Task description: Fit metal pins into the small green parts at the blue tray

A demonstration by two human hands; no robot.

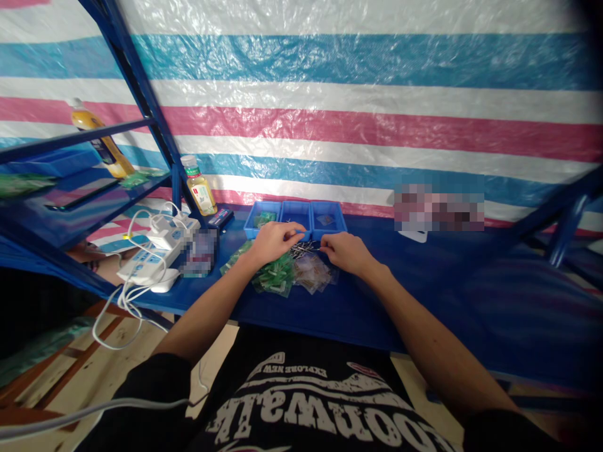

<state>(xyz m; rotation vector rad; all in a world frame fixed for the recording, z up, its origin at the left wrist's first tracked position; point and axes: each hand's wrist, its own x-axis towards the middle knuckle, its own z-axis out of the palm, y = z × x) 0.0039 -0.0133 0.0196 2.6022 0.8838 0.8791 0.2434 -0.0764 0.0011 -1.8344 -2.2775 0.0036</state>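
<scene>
My left hand (274, 240) is closed in a pinch above a heap of small clear bags with green parts (273, 276). My right hand (346, 251) is curled shut just to the right of it, over several clear bags with pale contents (313, 273). Between the two hands lies a small bundle of thin metal pins (304, 249); both sets of fingertips reach toward it. What each hand pinches is too small to make out. Behind the hands stand three small blue bins (296, 216) in a row on the blue shelf (424, 295).
A white power strip with cables (157, 251) lies at the left. A bottle of yellow drink (200, 186) stands by the blue upright, another bottle (101, 139) on the shelf above. A striped tarp (330, 94) closes off the back.
</scene>
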